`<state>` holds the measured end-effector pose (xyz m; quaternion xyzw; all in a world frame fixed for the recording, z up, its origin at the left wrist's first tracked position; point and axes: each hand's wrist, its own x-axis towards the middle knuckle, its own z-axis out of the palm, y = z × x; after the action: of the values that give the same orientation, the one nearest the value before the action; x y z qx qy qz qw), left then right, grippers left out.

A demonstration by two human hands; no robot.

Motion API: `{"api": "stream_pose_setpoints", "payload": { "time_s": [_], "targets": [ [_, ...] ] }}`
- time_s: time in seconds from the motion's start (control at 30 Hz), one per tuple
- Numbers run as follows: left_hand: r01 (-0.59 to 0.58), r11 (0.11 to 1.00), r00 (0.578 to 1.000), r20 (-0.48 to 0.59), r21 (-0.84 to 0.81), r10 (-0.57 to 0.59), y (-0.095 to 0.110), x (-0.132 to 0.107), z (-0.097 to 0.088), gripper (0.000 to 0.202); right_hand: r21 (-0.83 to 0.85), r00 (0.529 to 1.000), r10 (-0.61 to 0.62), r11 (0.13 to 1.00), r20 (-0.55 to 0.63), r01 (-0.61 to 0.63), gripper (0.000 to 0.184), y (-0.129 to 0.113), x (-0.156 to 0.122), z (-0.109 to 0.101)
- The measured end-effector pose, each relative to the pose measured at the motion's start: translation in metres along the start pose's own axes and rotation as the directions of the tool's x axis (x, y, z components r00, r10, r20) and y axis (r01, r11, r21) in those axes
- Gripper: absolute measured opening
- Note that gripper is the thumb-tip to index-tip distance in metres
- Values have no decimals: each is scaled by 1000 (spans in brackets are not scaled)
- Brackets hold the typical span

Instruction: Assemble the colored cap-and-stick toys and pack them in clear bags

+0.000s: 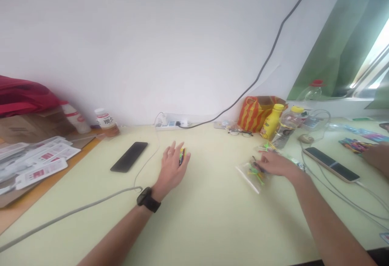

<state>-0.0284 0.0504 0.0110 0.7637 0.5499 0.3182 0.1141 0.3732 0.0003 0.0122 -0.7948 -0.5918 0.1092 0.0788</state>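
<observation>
My left hand (174, 166), wearing a ring and a black watch (148, 199), rests palm down on the table with its fingers spread. Between its thumb and forefinger lies a small yellow, red and black piece (182, 156), partly covered by the hand. My right hand (278, 164) has its fingertips pinched around a small dark plastic piece (254, 161). Under those fingers is a clear plastic bag (247, 179) with thin green and yellow plastic pieces (257, 174). More thin, bright pieces (268, 146) lie just behind the right hand.
A black phone (129, 157) lies left; another phone (332, 164) with cables lies right. Glasses (240, 132), a striped bag (253, 114) and bottles (272, 122) stand along the wall. Another person's hand (378, 156) touches colourful pieces (355, 145) far right. A grey cable (75, 209) crosses the left.
</observation>
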Motion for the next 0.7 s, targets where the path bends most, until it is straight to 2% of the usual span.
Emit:
{"api": "stream_pose_setpoints", "payload": {
  "time_s": [0.07, 0.13, 0.23, 0.37, 0.5, 0.63, 0.7],
  "targets": [
    [-22, 994, 999, 47, 110, 17, -9, 3, 7, 56, -20, 997, 33, 999, 66, -32, 28, -13, -2, 3],
    [-58, 982, 997, 66, 180, 47, -19, 6, 12, 55, -16, 996, 22, 1000, 84, -20, 31, -26, -2, 5],
    [-64, 975, 995, 92, 211, 46, -30, 10, 17, 55, 48, 995, -10, 999, 101, 5, 28, -40, -1, 11],
    [-63, 975, 996, 82, 214, 46, -31, 8, 18, 56, 118, 992, -31, 993, 120, 16, 21, -55, 2, 18],
    [-70, 986, 997, -9, 152, 73, -16, 13, 10, 61, 188, 992, -67, 981, 108, 46, 22, -71, 9, 17],
    [-135, 991, 970, -204, -13, 129, 16, 29, 3, 48, 255, 986, -142, 960, 87, 115, 20, -96, 24, 14],
    [-174, 976, 964, -225, -135, 140, 32, 34, 6, 42, 278, 979, -188, 947, 73, 161, 18, -112, 33, 13]
  ]
}}
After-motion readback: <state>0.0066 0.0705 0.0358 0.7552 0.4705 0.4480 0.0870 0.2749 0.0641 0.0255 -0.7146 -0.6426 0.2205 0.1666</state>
